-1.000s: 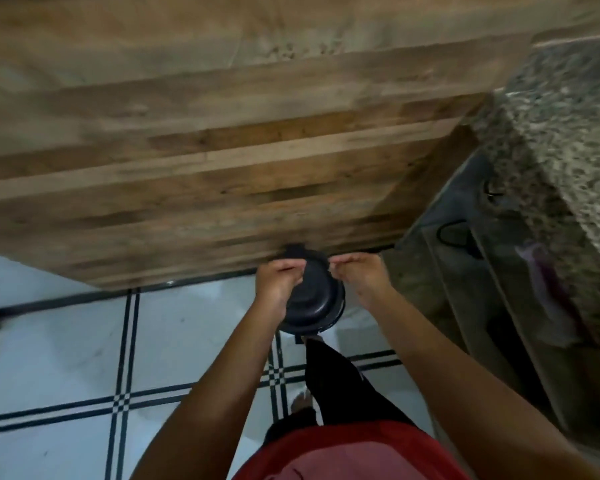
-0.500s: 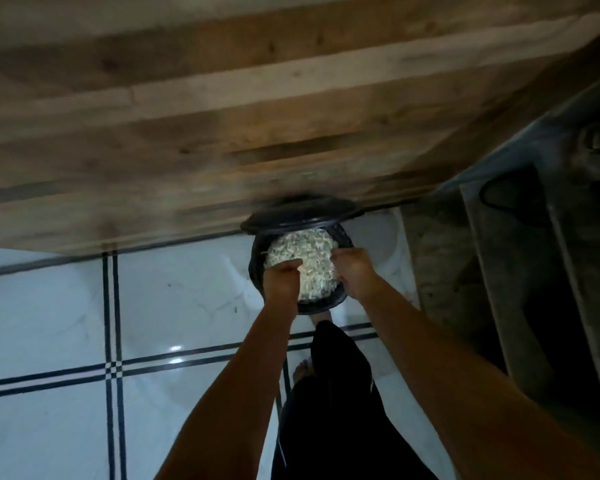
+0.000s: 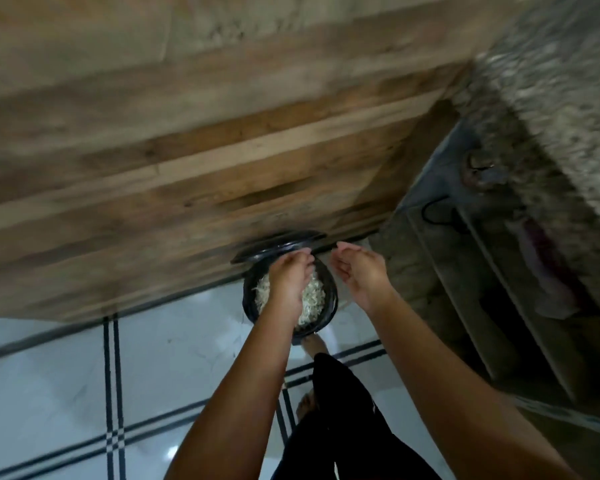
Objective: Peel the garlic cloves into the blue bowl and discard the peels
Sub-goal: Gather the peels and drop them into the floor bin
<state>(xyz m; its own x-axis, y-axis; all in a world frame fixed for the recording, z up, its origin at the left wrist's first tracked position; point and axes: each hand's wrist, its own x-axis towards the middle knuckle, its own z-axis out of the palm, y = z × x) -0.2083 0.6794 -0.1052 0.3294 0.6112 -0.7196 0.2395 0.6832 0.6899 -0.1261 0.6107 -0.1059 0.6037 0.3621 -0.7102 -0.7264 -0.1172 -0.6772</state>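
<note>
A black pedal bin [image 3: 330, 308] stands on the floor against a wooden cabinet, with its lid [image 3: 278, 244] raised. Pale garlic peels [image 3: 315, 296] fill it nearly to the rim. My left hand [image 3: 287, 276] hangs right over the peels, back up, fingers pointing down into the bin. My right hand [image 3: 358, 271] hovers just right of the bin's rim with its fingers loosely cupped, and I see nothing in it. A bare foot [image 3: 313, 345] rests at the bin's pedal. Neither the blue bowl nor any garlic cloves are in view.
The wooden cabinet front [image 3: 222, 168] rises behind the bin. A speckled granite counter [image 3: 568, 81] sits at the upper right, with dark open shelves [image 3: 482, 289] below it. White floor tiles with black lines [image 3: 66, 375] spread to the left.
The bin's lid went from closed to raised, showing the peels. Both hands were clenched over the bin; now the left has loosened over the peels and the right has moved off to the right.
</note>
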